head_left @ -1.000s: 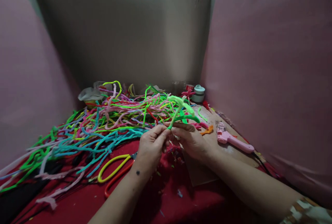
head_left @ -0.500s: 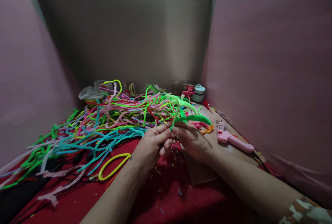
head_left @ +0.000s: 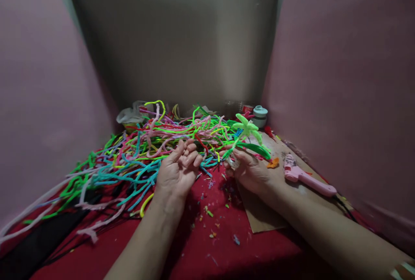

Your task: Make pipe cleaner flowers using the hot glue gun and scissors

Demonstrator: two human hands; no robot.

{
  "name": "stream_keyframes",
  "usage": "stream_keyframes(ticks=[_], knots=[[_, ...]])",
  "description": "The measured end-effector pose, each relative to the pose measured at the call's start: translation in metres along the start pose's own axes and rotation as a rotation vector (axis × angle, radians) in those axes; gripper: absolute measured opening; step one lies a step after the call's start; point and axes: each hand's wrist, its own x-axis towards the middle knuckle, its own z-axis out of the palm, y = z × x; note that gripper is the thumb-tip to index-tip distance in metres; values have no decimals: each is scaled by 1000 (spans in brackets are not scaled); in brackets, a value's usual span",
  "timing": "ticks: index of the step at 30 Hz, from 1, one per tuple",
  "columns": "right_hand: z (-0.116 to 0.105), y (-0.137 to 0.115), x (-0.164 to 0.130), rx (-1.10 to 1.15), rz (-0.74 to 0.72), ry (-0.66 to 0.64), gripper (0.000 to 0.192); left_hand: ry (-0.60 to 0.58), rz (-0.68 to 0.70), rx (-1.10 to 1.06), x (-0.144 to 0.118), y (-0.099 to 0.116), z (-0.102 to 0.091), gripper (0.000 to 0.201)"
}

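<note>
Right now the right hand (head_left: 251, 170) pinches the stem of a green pipe-cleaner flower (head_left: 247, 129) btwn thumb and fingertips, holding it upright-ish, tilted toward 1 o'clock. Flower head sits above the hand, pale green petals spread; a darker green leaf (head_left: 257, 148) sticks out toward 3 o'clock just over the knuckles.

Left hand (head_left: 177, 171) is off the flower, well apart at 9 o'clock from it. Fingers loosely curled, thumb up, holding nothing that shows; its fingertips are just over the near edge of the pipe-cleaner pile (head_left: 136, 152).

That pile is a big tangle of green, pink, teal, yellow, red strands filling the table from 9 to 12 o'clock, spilling toward the left edge. It lies right behind both hands, so the flower's stem partly blends into it. A yellow loop (head_left: 145, 204) pokes out under the left wrist.

Red cloth (head_left: 210, 249) covers the table; small coloured offcuts (head_left: 209, 213) scattered btwn the forearms. Brown cardboard sheet (head_left: 259, 217) lies under the right forearm at 3 o'clock. On it, a pink glue gun (head_left: 306, 176) near the right wall, cord trailing toward 4 o'clock, and an orange scrap (head_left: 273, 163) just beside the right hand.

At 1 o'clock, back corner: small pale-green lidded jar (head_left: 260, 116), w/ a clear container next to it, too dim to tell more. Crumpled plastic bag (head_left: 129, 116) at 11 o'clock behind the pile.
</note>
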Motion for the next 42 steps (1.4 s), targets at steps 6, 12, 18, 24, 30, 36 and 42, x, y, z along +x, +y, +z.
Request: stream_keyframes(ticks=[6, 12, 18, 24, 30, 36, 42], knots=[[3, 1, -3, -64, 13, -69, 16, 0, 25, -54, -2, 7, -4, 16], [2, 3, -2, -72, 15, -65, 18, 48, 28, -45, -4, 6, 0, 20], [1, 3, -2, -65, 12, -50, 15, 84, 15, -19, -8, 6, 3, 23], [0, 4, -2, -48, 35, -71, 15, 114, 15, -8, -9, 6, 6, 26], [-2, 5, -2, -61, 24, -107, 18, 87, 18, -29, -8, 6, 7, 27], [-4, 7, -3, -88, 2, -166, 14, 21, 27, -17, -9, 6, 4, 29], [0, 6, -4, -82, 8, -160, 13, -55, 25, 66, -9, 7, 3, 20]])
